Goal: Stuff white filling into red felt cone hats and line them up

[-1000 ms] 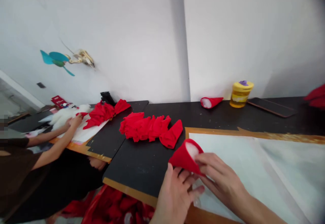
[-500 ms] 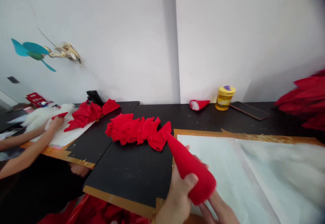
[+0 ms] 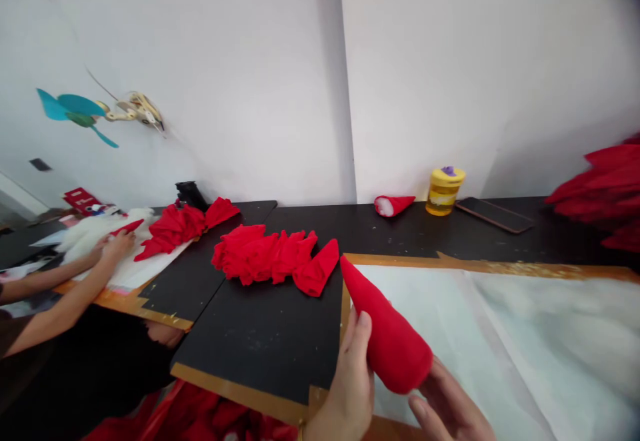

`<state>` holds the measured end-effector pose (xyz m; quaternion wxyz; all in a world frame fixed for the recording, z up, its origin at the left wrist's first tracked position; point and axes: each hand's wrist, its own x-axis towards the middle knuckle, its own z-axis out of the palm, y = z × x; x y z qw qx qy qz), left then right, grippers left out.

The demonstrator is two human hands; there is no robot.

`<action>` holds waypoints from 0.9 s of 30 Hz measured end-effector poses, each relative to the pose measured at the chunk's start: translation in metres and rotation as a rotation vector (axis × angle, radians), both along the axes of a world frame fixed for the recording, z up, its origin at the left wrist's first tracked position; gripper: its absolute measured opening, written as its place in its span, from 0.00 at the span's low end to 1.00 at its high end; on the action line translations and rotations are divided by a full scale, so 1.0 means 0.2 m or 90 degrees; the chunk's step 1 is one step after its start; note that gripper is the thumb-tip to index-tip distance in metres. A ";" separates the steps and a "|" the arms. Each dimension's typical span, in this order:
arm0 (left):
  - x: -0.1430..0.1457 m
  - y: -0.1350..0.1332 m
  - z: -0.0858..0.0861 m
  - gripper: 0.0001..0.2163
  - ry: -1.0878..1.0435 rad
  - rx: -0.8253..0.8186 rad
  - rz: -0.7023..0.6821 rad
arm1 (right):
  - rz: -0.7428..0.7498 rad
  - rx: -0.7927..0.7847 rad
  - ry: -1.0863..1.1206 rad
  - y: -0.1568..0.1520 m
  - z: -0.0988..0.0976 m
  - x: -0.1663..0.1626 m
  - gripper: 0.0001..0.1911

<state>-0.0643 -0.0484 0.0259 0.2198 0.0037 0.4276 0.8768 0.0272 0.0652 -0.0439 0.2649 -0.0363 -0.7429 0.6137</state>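
Note:
A stuffed red felt cone [image 3: 387, 334] is tilted, its tip up and to the left and its wide rounded end down and to the right. My left hand [image 3: 350, 374] is closed around its left side, with the thumb in front and the other fingers mostly hidden behind. At the wide end is my right hand [image 3: 453, 404], with thumb and fingers apart. Its fingertips reach behind the cone's edge; whether they press on it I cannot tell. Under the hands lies a white sheet [image 3: 415, 288]. Left of the tip is a row of gathered red cloth pieces [image 3: 270, 254].
White stuffing [image 3: 580, 328] lies on the right. Along the back are another red cone [image 3: 395, 206] with white filling, a yellow-lidded jar [image 3: 443, 191], a phone [image 3: 495, 215] and a red cloth pile [image 3: 600, 191]. At left, another person's hands [image 3: 117, 244] hold a red piece.
My left thumb has moved up the cone from its lower face toward its left edge. My right hand has shifted right, and its thumb now shows. The view has turned slightly left.

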 end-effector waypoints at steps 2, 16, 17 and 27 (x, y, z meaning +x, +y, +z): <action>0.02 0.02 0.01 0.33 -0.008 0.022 0.011 | -0.037 -0.082 -0.048 -0.04 0.02 -0.02 0.22; 0.00 0.02 -0.05 0.26 0.023 -0.064 0.025 | -0.107 0.046 -0.037 -0.08 0.05 -0.07 0.15; -0.01 0.01 -0.04 0.26 0.045 -0.047 0.026 | -0.127 0.063 -0.032 -0.07 0.05 -0.08 0.14; 0.00 0.04 0.02 0.26 -0.054 -0.021 0.038 | -0.045 0.066 0.049 -0.11 0.04 -0.09 0.19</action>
